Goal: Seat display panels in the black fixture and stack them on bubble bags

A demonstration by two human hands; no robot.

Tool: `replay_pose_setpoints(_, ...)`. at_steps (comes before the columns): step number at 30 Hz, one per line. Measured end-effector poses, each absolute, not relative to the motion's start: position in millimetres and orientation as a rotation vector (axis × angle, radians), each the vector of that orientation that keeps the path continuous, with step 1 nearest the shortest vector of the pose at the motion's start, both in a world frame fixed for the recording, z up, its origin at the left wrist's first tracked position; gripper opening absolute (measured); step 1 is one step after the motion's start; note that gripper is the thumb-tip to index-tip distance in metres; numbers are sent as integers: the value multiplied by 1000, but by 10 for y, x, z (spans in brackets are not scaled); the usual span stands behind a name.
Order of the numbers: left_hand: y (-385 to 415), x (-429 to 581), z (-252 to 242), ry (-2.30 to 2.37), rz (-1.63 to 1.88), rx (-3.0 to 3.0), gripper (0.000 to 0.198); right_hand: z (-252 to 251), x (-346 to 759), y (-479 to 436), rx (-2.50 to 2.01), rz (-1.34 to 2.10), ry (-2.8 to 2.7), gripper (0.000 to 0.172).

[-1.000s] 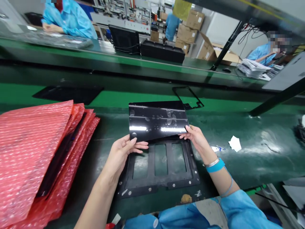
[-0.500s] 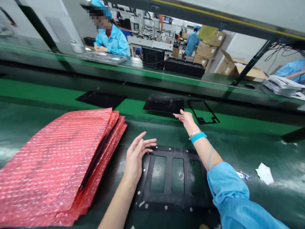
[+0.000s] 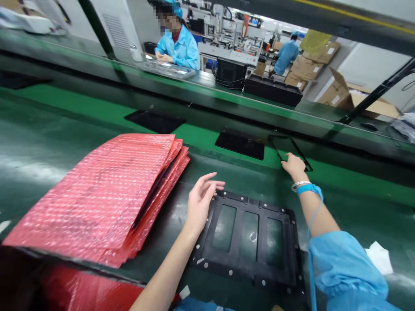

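Observation:
My left hand (image 3: 201,202) hovers with fingers spread over the left edge of a black metal fixture frame (image 3: 239,231) with three windows, which lies flat on the dark bench before me. My right hand (image 3: 292,166) reaches forward to the green belt. Its fingers are bent down on the near corner of a thin black bezel frame (image 3: 302,153); whether they grip it is unclear. Just left of that bezel, a glossy black panel (image 3: 240,144) lies flat on the belt, touched by neither hand.
A stack of red bubble-wrap bags (image 3: 106,190) lies at my left, with a dark panel showing between layers. Another black panel (image 3: 155,121) lies further left on the belt. White paper scraps (image 3: 378,257) lie at right. People in blue coats work beyond the far rail.
Both hands lifted the glossy panel off the fixture; my right hand laid it on the green belt, then moved right to the thin bezel. My left hand let go and hangs open.

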State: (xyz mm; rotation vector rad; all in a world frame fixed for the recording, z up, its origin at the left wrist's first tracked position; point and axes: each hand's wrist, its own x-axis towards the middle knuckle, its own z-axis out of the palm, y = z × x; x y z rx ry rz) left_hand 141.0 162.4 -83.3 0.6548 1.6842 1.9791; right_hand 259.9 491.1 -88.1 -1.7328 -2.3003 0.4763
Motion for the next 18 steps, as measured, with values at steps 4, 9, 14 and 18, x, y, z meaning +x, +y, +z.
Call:
replay_pose_setpoints(4,1290,1397,-555,2258,1942,1056,36,-656,2824,4923,-1542,596,-2343,38)
replay_pose_setpoints(9,588,909,-232,3107,1404,1191,47,-618,3624,4260,-1137,708,-2459,46)
replay_pose_setpoints(14,157,426,-461,3331,861,562,27,-894,4361,3264,-632,466,-2687,30)
replay_pose_setpoints(18,-78,445,-748,3158,1950,-15,17,-1039,4537,2791,-400,482,-2801,29)
